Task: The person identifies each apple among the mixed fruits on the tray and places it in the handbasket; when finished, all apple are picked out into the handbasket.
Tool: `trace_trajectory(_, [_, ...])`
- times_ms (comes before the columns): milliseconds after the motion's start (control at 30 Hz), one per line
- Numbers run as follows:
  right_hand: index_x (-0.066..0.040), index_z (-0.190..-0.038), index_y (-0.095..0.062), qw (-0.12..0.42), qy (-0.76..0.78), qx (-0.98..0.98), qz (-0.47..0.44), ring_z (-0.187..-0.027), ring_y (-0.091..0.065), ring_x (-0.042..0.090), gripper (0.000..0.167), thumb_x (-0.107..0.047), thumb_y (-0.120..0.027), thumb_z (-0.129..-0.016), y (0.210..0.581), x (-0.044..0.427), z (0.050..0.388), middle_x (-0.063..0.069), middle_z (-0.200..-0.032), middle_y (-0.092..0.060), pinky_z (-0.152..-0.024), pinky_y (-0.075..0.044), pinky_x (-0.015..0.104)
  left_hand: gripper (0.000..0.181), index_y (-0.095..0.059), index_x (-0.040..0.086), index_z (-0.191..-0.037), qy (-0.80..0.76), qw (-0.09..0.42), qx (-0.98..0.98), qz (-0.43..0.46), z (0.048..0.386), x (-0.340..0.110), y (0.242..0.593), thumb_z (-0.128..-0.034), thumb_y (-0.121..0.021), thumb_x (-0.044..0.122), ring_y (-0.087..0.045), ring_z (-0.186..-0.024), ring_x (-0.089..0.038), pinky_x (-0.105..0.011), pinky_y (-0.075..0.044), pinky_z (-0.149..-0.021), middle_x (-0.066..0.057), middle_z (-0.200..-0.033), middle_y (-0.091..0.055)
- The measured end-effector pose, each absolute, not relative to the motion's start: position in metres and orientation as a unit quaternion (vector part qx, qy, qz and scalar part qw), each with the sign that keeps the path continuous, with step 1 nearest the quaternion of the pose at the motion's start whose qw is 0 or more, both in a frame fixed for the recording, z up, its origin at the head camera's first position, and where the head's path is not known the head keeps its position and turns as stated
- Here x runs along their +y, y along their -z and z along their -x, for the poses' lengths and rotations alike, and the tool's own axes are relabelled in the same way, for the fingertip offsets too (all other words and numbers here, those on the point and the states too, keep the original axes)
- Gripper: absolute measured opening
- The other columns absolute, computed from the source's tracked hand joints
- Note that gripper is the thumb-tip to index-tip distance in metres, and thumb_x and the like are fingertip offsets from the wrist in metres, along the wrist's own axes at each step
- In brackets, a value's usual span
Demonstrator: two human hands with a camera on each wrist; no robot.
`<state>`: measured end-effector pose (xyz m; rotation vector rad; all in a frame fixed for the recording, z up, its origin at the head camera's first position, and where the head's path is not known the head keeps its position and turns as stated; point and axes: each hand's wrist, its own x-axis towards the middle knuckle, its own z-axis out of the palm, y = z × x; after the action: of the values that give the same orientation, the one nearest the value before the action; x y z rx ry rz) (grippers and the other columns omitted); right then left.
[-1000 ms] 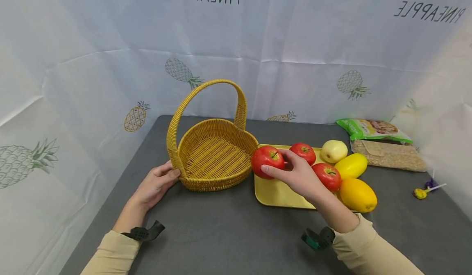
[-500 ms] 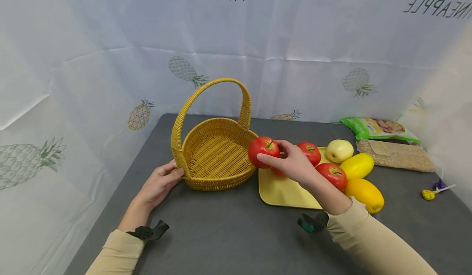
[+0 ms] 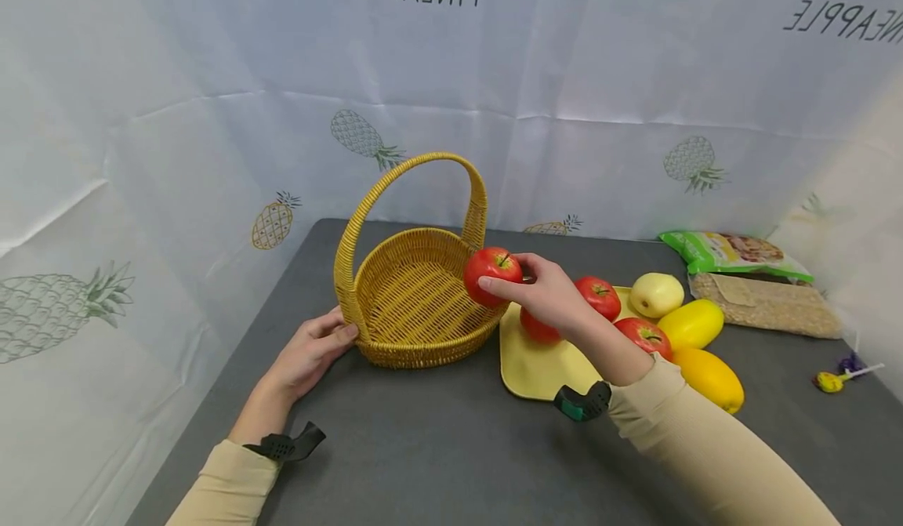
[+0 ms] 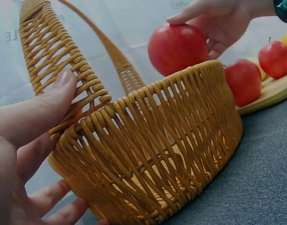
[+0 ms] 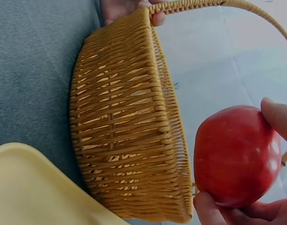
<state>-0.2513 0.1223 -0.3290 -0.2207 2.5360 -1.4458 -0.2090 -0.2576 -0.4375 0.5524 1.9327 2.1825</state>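
Note:
A golden wicker basket (image 3: 416, 299) with a tall arched handle stands on the dark grey table, nothing inside it. My left hand (image 3: 310, 353) grips it at the handle's left base; in the left wrist view the thumb (image 4: 63, 89) lies on the weave. With thumb and fingers, my right hand (image 3: 546, 291) holds a red apple (image 3: 490, 275) above the basket's right rim. In the right wrist view that apple (image 5: 237, 157) is beside the rim, clear of the wicker. A yellow tray (image 3: 539, 369) lies to the right, bearing more red apples (image 3: 600, 299), partly behind my right arm.
On the tray's right side are a pale round fruit (image 3: 656, 295) and two yellow oblong fruits (image 3: 691, 324). Behind them lie a green food packet (image 3: 741, 253) and a bag of grains (image 3: 769, 305). Lollipops (image 3: 832, 381) rest at far right. A white pineapple-print curtain (image 3: 585, 63) encloses the table.
My right hand has carried the apple left and up, from above the tray to the basket's right rim. My left hand keeps its grip on the basket. The head view has shifted slightly.

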Motion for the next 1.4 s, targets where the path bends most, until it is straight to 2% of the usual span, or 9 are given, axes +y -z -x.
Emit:
trace_trajectory(200, [-0.012, -0.148, -0.048, 0.124, 0.517, 0.845, 0.064, -0.126, -0.051, 0.028, 0.084, -0.057, -0.08, -0.084, 0.33, 0.117, 0.257, 0.008, -0.136, -0.059, -0.104, -0.046, 0.051, 0.039, -0.053, -0.012, -0.141, -0.727, 0.091, 0.652, -0.196, 0.208, -0.258, 0.436, -0.1061, -0.054, 0.006, -0.039, -0.14, -0.011, -0.027, -0.046, -0.105, -0.019, -0.163, -0.028])
trace_trajectory(333, [-0.011, -0.148, -0.047, 0.127, 0.523, 0.841, 0.057, -0.128, -0.05, 0.028, 0.084, -0.056, -0.08, -0.084, 0.33, 0.113, 0.261, 0.008, -0.138, -0.057, -0.105, -0.045, 0.051, 0.04, -0.052, -0.013, -0.141, -0.724, 0.091, 0.656, -0.195, 0.208, -0.258, 0.435, -0.1061, -0.054, 0.007, -0.038, -0.141, -0.008, -0.027, -0.045, -0.106, -0.022, -0.165, -0.023])
trace_trajectory(500, [-0.015, -0.145, -0.049, 0.127, 0.519, 0.843, 0.051, -0.127, -0.049, 0.027, 0.085, -0.061, -0.081, -0.08, 0.328, 0.106, 0.269, 0.004, -0.136, -0.055, -0.103, -0.046, 0.051, 0.043, -0.05, -0.015, -0.143, -0.727, 0.09, 0.654, -0.19, 0.208, -0.258, 0.435, -0.106, -0.055, 0.007, -0.037, -0.141, -0.01, -0.027, -0.046, -0.105, -0.026, -0.164, -0.018])
trace_trajectory(733, [-0.01, -0.147, -0.047, 0.143, 0.539, 0.829, 0.039, -0.126, -0.048, 0.029, 0.087, -0.056, -0.082, -0.083, 0.327, 0.101, 0.279, 0.008, -0.138, -0.054, -0.103, -0.046, 0.049, 0.042, -0.049, -0.015, -0.142, -0.725, 0.09, 0.652, -0.2, 0.209, -0.258, 0.438, -0.1063, -0.054, 0.007, -0.037, -0.142, -0.011, -0.028, -0.045, -0.106, -0.026, -0.164, -0.019])
trace_trajectory(967, [-0.011, -0.147, -0.046, 0.156, 0.534, 0.83, 0.037, -0.128, -0.046, 0.029, 0.087, -0.058, -0.081, -0.082, 0.324, 0.094, 0.286, 0.007, -0.138, -0.053, -0.106, -0.044, 0.052, 0.036, -0.055, -0.019, -0.132, -0.725, 0.084, 0.653, -0.203, 0.211, -0.259, 0.437, -0.1061, -0.055, 0.006, -0.036, -0.143, -0.013, -0.029, -0.045, -0.107, -0.024, -0.162, -0.024])
trace_trajectory(1400, [-0.007, -0.145, -0.047, 0.168, 0.529, 0.83, 0.057, -0.12, -0.052, 0.029, 0.084, -0.051, -0.083, -0.083, 0.324, 0.076, 0.304, 0.009, -0.131, -0.056, -0.103, -0.047, 0.052, 0.043, -0.049, -0.016, -0.141, -0.721, 0.089, 0.662, -0.186, 0.209, -0.258, 0.435, -0.1059, -0.055, 0.007, -0.035, -0.142, -0.008, -0.026, -0.046, -0.105, -0.026, -0.163, -0.019])
